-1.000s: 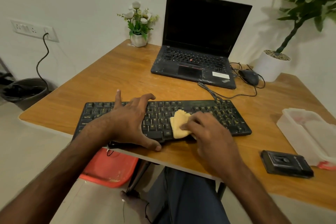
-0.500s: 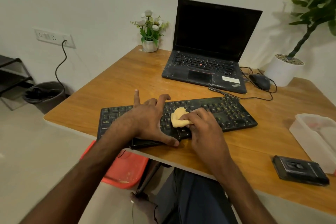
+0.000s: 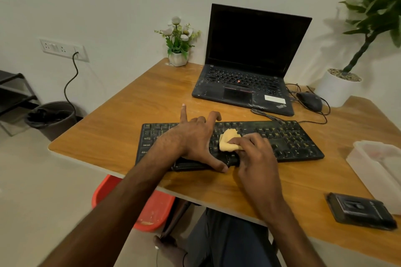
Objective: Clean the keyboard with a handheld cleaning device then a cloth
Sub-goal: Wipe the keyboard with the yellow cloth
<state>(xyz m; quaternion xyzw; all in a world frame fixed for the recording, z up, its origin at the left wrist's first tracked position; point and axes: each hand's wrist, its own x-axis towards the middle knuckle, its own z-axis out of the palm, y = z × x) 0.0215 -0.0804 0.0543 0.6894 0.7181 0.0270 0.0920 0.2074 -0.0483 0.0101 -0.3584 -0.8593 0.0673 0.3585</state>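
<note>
A black keyboard (image 3: 288,138) lies across the near part of the wooden desk (image 3: 130,119). My left hand (image 3: 195,141) rests spread on its left half, thumb hooked over the front edge, fingers straight. My right hand (image 3: 253,154) presses a small yellow cloth (image 3: 226,142) onto the middle keys, fingers curled over it. A black handheld cleaning device (image 3: 360,210) lies on the desk at the near right, apart from both hands.
An open black laptop (image 3: 249,80) stands behind the keyboard, with a mouse (image 3: 309,101) and cables to its right. A flower pot (image 3: 179,58), a potted plant (image 3: 340,86) and a white plastic container (image 3: 373,162) sit around the desk. A bin (image 3: 52,118) and a red tub (image 3: 147,208) stand on the floor.
My right hand has slid the yellow cloth a little leftward along the keys, toward my left hand. The left hand stays planted on the keyboard. My view has shifted left.
</note>
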